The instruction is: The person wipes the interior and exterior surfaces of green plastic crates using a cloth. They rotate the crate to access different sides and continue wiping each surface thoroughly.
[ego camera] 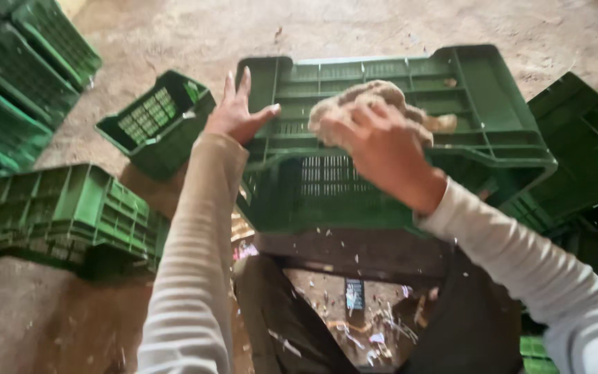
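Item: green plastic crate, tipped on its side on a dark ledge before me. My left hand, fingers spread, braces its rim, grasping nothing. My right hand clenches a tan rag against the slats. Risk, as I judge: hard wiping could push the lightly braced crate off the ledge.

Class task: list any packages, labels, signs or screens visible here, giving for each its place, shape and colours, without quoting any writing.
Small label or card: on the floor between the person's legs, a dark upright rectangle with pale markings too blurred to make out.
Paper scraps: scattered on the floor around it, small, white and pinkish.
No signs or screens show; the green crate at the hands has no visible label.
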